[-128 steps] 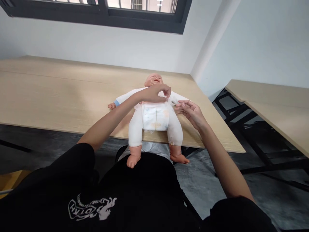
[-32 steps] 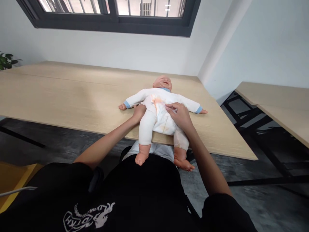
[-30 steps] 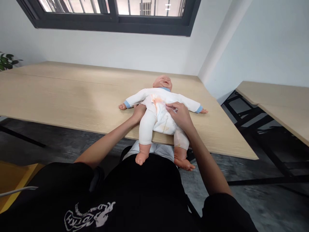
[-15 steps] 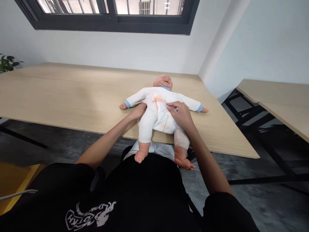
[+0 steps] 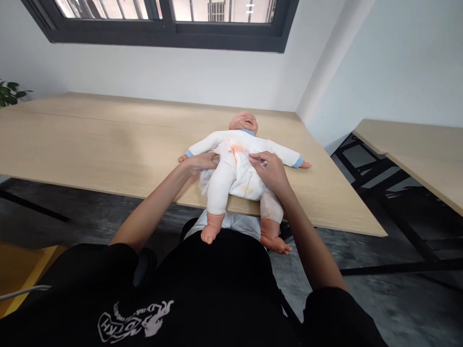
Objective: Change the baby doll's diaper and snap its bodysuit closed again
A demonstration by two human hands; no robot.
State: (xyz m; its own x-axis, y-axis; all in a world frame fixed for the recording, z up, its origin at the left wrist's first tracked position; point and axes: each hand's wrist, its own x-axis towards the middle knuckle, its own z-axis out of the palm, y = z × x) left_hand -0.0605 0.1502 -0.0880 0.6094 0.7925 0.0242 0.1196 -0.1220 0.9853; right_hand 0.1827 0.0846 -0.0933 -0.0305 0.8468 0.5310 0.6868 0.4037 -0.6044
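Observation:
A baby doll [image 5: 243, 144] in a white suit with blue cuffs lies on its back at the front edge of a wooden table [image 5: 108, 140], legs hanging over. A white nappy [image 5: 241, 177] with orange marks wraps its hips. My left hand [image 5: 201, 161] pinches the nappy's edge at the doll's left hip, fingers closed. My right hand [image 5: 270, 169] presses on the nappy's other side, fingers bent over the tab there.
A second wooden table [image 5: 415, 154] stands to the right, a gap of grey floor between. A dark-framed window [image 5: 162, 24] runs along the back wall. A green plant [image 5: 10, 94] shows at the far left. White cloth [image 5: 235, 222] hangs under the table edge.
My left hand has come out from under the doll's hip and now grips the nappy's side edge, pulling it outward. My right hand has stayed on the other side.

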